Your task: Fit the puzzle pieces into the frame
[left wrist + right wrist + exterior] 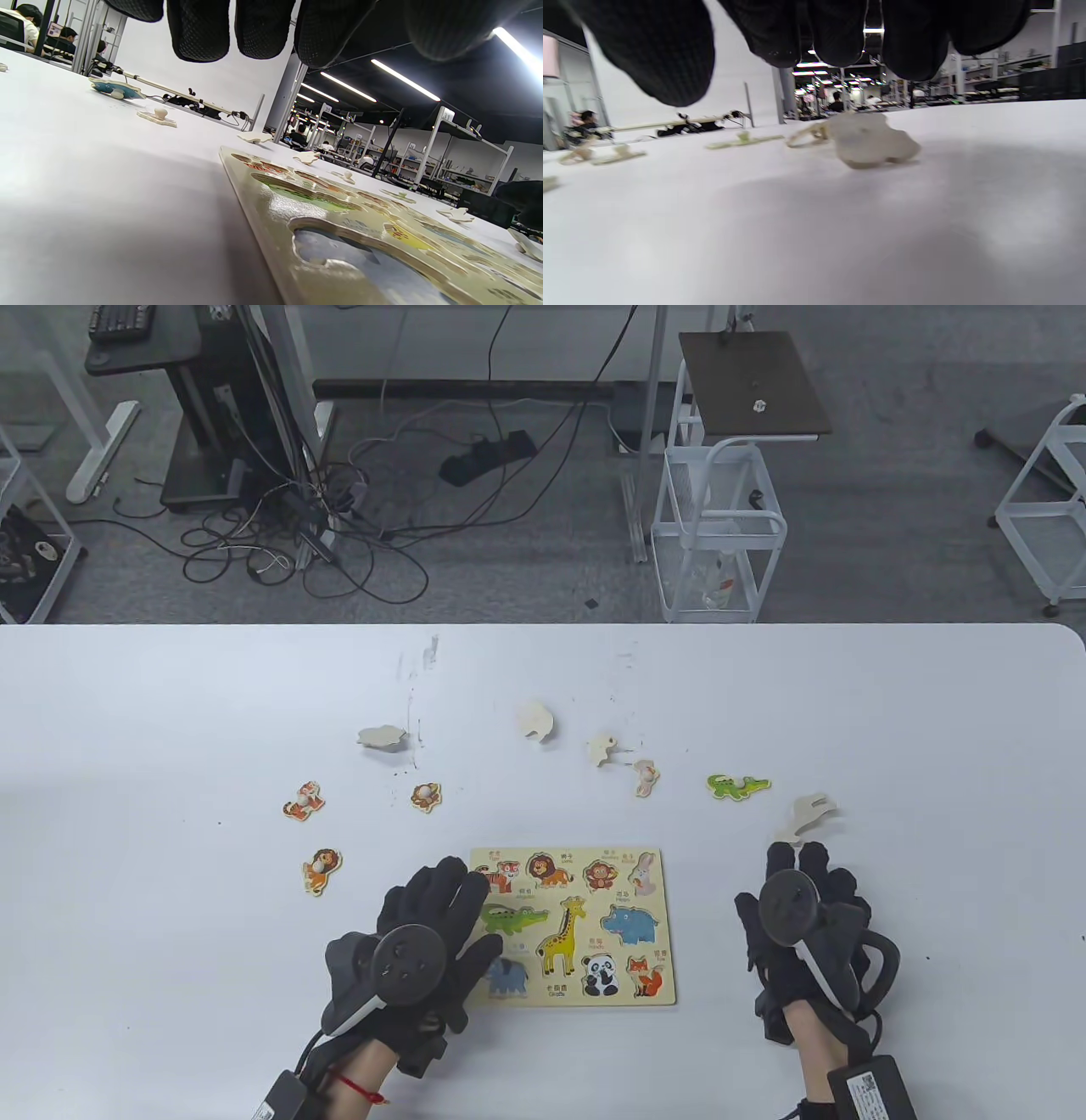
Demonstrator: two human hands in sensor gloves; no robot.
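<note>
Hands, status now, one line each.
Left hand: open, fingers spread over the puzzle frame's left edge, holding nothing.
Right hand: open, empty, just short of the face-down piece.

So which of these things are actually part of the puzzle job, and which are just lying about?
Part of the job:
- wooden animal puzzle frame
- green crocodile piece
- orange lion piece
- tiger piece
- monkey piece
- pale face-down pieces, one just beyond the right hand
- left hand, resting on the frame

Just lying about:
- white wire cart
- floor cables
</note>
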